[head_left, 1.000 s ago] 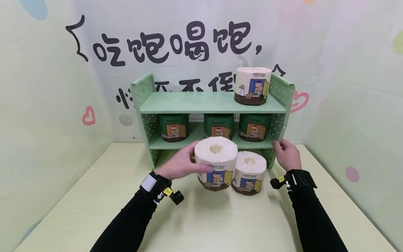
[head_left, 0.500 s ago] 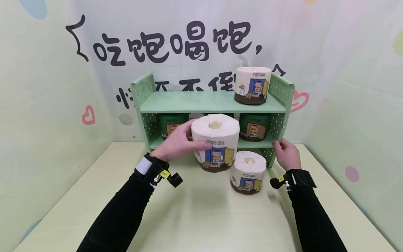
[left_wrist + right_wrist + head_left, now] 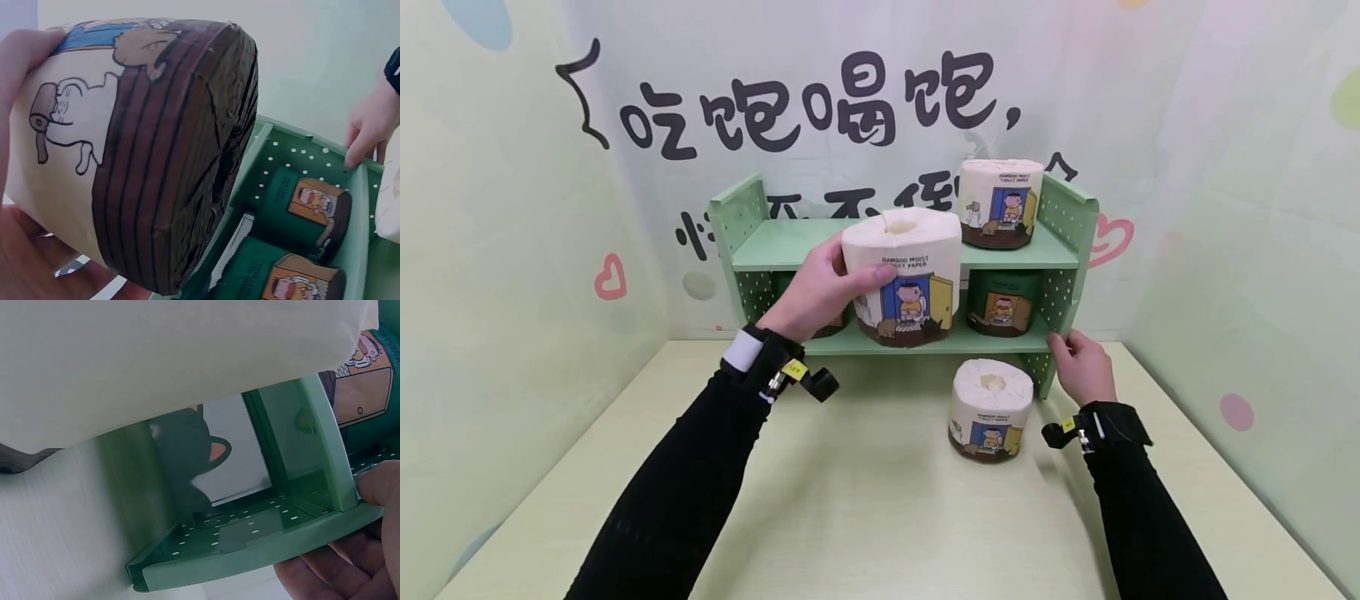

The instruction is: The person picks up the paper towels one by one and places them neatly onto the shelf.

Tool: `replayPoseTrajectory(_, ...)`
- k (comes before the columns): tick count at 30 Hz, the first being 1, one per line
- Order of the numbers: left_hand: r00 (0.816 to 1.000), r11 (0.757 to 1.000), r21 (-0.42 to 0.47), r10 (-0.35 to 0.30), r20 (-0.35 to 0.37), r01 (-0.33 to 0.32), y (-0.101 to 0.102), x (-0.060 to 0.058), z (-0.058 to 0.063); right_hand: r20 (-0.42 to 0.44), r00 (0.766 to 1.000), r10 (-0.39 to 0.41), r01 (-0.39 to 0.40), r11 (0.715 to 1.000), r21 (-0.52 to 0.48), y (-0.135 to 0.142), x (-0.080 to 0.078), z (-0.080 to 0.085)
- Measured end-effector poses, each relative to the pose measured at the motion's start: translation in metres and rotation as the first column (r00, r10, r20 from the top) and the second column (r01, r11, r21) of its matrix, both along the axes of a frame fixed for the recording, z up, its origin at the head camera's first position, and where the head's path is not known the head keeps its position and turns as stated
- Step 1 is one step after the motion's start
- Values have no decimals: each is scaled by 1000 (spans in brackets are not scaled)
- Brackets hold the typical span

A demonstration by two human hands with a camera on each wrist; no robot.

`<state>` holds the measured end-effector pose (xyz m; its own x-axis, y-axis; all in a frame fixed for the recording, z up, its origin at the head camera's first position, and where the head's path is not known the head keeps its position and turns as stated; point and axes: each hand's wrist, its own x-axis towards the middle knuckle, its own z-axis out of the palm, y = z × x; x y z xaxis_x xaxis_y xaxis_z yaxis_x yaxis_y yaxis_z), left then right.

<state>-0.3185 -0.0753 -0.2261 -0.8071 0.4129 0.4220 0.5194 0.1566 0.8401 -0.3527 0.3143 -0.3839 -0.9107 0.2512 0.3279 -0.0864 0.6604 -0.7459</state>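
My left hand (image 3: 823, 287) grips a white toilet paper roll (image 3: 904, 279) from its left side, lifted in front of the green shelf (image 3: 797, 243) at about the upper board's height. In the left wrist view the roll's brown base (image 3: 169, 162) fills much of the picture. My right hand (image 3: 1084, 367) holds the shelf's right side panel near the lower board, thumb in front, as the right wrist view shows. Another white roll (image 3: 991, 412) stands on the table near that hand. A further white roll (image 3: 1002, 204) sits upright at the upper board's right end.
On the lower board stand green rolls; the right one (image 3: 1002, 304) shows well, while the lifted roll and left hand cover much of the others. The pale table (image 3: 880, 500) runs up to a printed backdrop (image 3: 880, 100), with walls at both sides.
My left hand has raised the white roll from just above the table, past the lower board, up to the upper board's level. The right hand keeps its hold on the shelf.
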Motion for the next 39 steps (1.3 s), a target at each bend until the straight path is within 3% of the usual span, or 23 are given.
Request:
replayPoseTrajectory(12, 997, 996, 50, 76, 23, -77, 5, -16, 23, 7, 1000, 2, -2, 1000, -1, 0, 1, 1)
replayPoseTrajectory(28, 976, 975, 48, 216, 21, -217, 6, -35, 25, 5, 1000, 0, 0, 1000, 3, -1, 1, 1)
replayPoseTrajectory(35, 977, 977, 45, 210, 26, -211, 12, -44, 26, 6, 1000, -1, 1, 1000, -3, -1, 1, 3)
replayPoseTrajectory(39, 970, 971, 25, 238, 52, -240, 16, -49, 28, 11, 1000, 0, 0, 1000, 0, -1, 1, 2)
